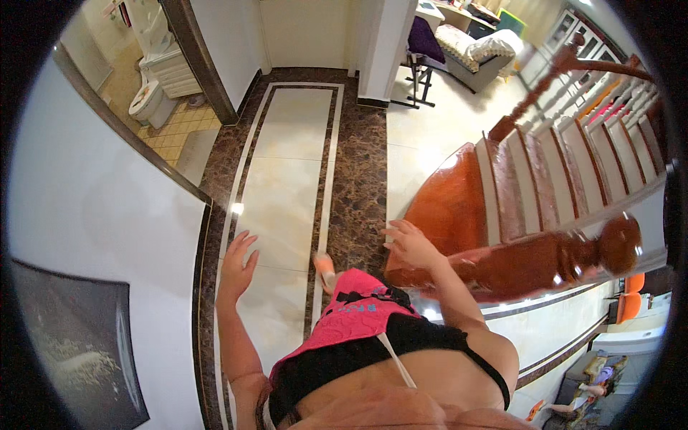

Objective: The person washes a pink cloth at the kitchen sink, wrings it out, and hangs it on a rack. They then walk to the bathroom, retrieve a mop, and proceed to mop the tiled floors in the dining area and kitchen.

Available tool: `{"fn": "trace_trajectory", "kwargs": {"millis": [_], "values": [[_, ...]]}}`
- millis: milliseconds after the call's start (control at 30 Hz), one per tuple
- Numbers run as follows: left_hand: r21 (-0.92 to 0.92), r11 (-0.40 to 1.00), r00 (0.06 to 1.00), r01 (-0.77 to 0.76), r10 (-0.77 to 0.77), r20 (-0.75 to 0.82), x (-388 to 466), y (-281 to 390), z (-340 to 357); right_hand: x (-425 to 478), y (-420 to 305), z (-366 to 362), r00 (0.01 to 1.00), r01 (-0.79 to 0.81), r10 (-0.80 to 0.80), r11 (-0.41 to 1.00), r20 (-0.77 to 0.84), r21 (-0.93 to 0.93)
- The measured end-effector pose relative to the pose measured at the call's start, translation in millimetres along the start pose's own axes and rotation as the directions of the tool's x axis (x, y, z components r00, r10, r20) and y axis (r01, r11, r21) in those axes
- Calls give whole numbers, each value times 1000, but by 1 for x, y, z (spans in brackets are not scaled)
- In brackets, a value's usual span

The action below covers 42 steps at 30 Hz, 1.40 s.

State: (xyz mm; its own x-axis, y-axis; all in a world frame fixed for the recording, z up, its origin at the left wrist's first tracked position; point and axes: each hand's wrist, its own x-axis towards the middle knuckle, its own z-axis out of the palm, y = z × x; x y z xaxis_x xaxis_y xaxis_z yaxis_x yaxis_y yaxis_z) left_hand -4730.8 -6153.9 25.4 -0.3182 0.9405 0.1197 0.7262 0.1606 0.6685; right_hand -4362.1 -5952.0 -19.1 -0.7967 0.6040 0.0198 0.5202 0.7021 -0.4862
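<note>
My left hand (236, 269) hangs over the pale tiled floor (282, 209) at the left of my body, fingers spread and nothing held. To the right, my right hand (411, 244) is also empty with its fingers apart. In the picture it overlaps the edge of the rounded wooden bottom step (451, 199); I cannot tell whether it touches. The thick glossy newel post (537, 263) of the staircase rises close beside my right forearm. Below my hands show a pink and black top (355, 306) and one foot in an orange slipper (324, 269).
A white wall with a framed picture (86, 333) runs along the left. Beyond it, a doorway shows a toilet (148, 105). Ahead is a pale door (306, 35). Stairs (548, 177) climb right; behind them stands a covered armchair (475, 51). A person (580, 398) is at lower right.
</note>
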Motion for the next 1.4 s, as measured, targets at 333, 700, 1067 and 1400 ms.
{"fn": "trace_trajectory", "kwargs": {"millis": [333, 700, 1067, 1400], "values": [[99, 907, 911, 410, -412, 1, 139, -195, -150, 433, -69, 54, 955, 296, -293, 953, 55, -70], [-49, 892, 891, 450, -452, -51, 342, -458, -248, 797, -179, 136, 804, 540, -559, 829, 203, 146], [-151, 988, 997, 37, -27, 69, 746, -596, -382, 1009, -142, 79, 926, -147, 139, 989, 350, -4], [-139, 862, 844, 487, -506, -177, 771, -763, -509, 1434, -293, 167, 703, 634, -636, 763, 319, 126]]}}
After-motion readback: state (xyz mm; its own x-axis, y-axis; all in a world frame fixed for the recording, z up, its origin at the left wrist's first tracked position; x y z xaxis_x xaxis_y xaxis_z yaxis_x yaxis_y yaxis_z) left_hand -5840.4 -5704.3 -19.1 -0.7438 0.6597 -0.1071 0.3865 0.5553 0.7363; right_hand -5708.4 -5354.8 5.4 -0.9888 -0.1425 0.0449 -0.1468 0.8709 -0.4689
